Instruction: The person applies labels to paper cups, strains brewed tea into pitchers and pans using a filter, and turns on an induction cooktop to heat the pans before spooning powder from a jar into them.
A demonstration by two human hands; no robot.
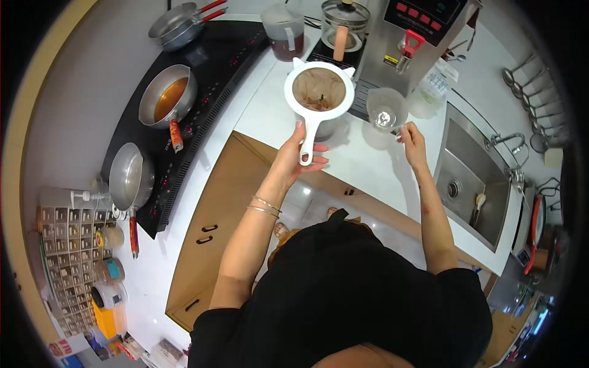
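My left hand (292, 157) is closed around the handle of a white plastic strainer (316, 116). Dark wet bits that look like tea leaves lie in its fine mesh. Under the strainer stands a greyish container (331, 127), mostly hidden by it; whether they touch I cannot tell. To the right, my right hand (413, 145) grips a clear plastic measuring cup (388, 101) by its handle side. The cup looks empty or nearly so, with a bright reflection at its bottom. It is beside the drip grate of a steel water dispenser (423, 46) with a red tap lever.
On the left, a black induction cooktop (199, 56) carries several pots, one saucepan (165, 95) holding amber liquid. A pitcher of dark liquid (286, 46) and a glass teapot (345, 24) stand behind the strainer. The steel sink (457, 159) is at right, below hanging ladles (521, 98).
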